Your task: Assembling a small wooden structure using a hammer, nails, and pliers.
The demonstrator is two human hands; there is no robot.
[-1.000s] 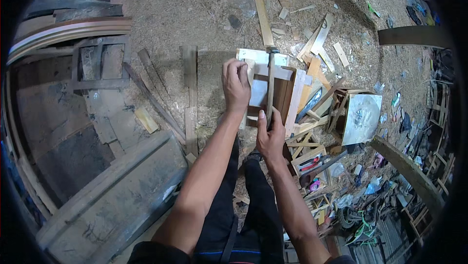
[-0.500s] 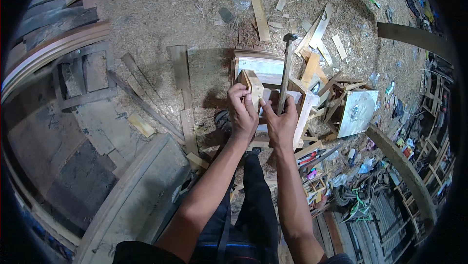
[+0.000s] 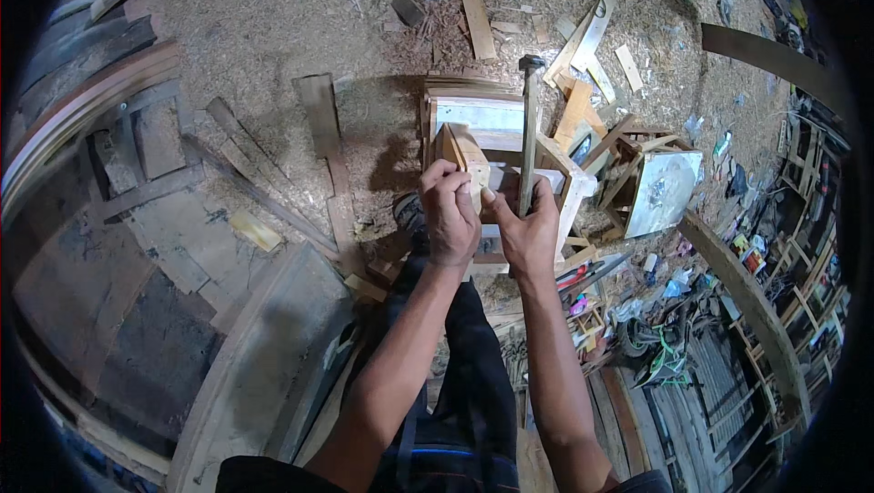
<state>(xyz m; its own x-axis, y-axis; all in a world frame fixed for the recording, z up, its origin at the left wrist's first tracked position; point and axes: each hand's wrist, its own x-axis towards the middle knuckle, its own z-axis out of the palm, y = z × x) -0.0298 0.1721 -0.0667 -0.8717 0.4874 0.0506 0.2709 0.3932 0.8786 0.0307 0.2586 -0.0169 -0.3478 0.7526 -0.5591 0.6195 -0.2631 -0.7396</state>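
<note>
My left hand [image 3: 450,215] grips a pale wooden piece [image 3: 471,154] made of boards joined at an angle, fingers curled round its near end. My right hand [image 3: 526,224] is closed round the lower handle of a hammer [image 3: 531,115], which stands with its dark head away from me. The right thumb reaches across to the near edge of the wooden piece, beside the left fingers. Beneath both hands is a wooden frame [image 3: 572,204] with a whitish panel [image 3: 481,114] at its far side; the hands hide part of it.
A small wooden stool with a worn white top [image 3: 669,191] lies tipped at the right. Loose offcuts [image 3: 594,42] and shavings cover the ground beyond. A large grey board-sided box [image 3: 264,347] stands at my left. Planks and a green bicycle-like thing [image 3: 669,361] lie lower right.
The view has shifted slightly, so the surroundings sit a little higher and further left. Both hands keep their hold on the wooden piece and the hammer, with only slight finger movement.
</note>
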